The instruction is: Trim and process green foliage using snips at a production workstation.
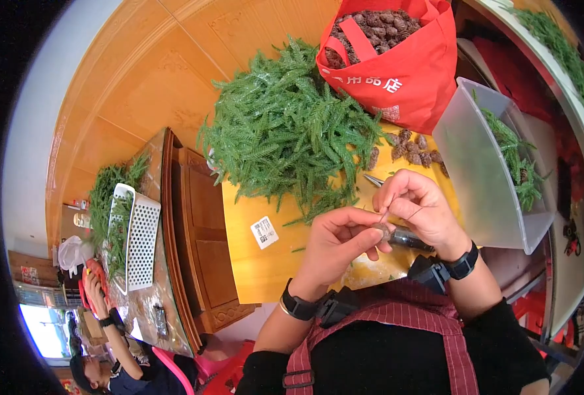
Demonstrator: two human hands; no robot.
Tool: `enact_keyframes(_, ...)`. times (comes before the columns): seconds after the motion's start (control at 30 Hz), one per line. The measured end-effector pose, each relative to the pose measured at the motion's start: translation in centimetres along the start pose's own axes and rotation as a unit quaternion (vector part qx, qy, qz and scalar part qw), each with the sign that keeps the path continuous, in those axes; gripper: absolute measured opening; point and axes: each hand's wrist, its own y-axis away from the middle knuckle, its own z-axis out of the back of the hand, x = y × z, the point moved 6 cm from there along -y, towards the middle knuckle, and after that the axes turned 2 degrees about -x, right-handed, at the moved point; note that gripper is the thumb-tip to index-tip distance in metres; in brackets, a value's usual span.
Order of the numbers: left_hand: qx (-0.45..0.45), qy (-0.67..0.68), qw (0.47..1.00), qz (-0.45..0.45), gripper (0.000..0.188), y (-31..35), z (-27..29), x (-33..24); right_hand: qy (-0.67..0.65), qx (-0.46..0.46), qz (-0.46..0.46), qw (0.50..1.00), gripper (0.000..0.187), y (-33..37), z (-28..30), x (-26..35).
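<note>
Above the front part of the yellow tabletop [252,263], my two hands are close together. My left hand [335,247] has its thumb and fingers closed round a small brown pine cone [385,230]. My right hand [420,207] pinches a thin brownish strand [388,209], perhaps wire, at the cone's top. Below the right hand lies a dark, shiny cylindrical thing [410,240], partly hidden. The metal tip of a tool [373,180], possibly pliers, shows just behind the hands. Several loose pine cones [414,153] rest farther back, beside a big heap of green artificial fir sprigs [285,125].
A red bag [404,79] full of pine cones stands at the back. To the right, a translucent bin [483,178] holds green sprigs. A white label [264,232] lies on the tabletop. At far left, another person [124,352] works by a white perforated basket [140,234].
</note>
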Motion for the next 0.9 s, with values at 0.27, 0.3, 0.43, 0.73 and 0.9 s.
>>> enact_keyframes(0.27,-0.025,-0.014,1.000,-0.003,0.014,0.0,0.2,0.3,0.168,-0.061,0.065,0.982,0.009,0.4,-0.8,1.7)
enact_keyframes(0.3,-0.029,-0.015,0.999,-0.007,0.014,0.0,0.2,0.3,0.214,-0.063,0.087,0.971,0.009,0.4,-0.8,1.9)
enact_keyframes(0.43,-0.029,-0.016,0.999,0.007,0.014,0.2,0.2,0.6,0.265,-0.071,0.096,0.957,0.011,0.7,-0.8,2.1)
enact_keyframes(0.73,-0.039,-0.006,0.999,-0.017,0.013,0.4,0.3,0.3,0.076,-0.107,0.027,0.991,0.016,0.9,-0.3,1.1)
enact_keyframes(0.9,-0.038,0.027,0.999,0.003,0.013,0.3,0.5,0.2,0.088,-0.017,-0.030,0.996,0.024,1.7,0.1,1.3)
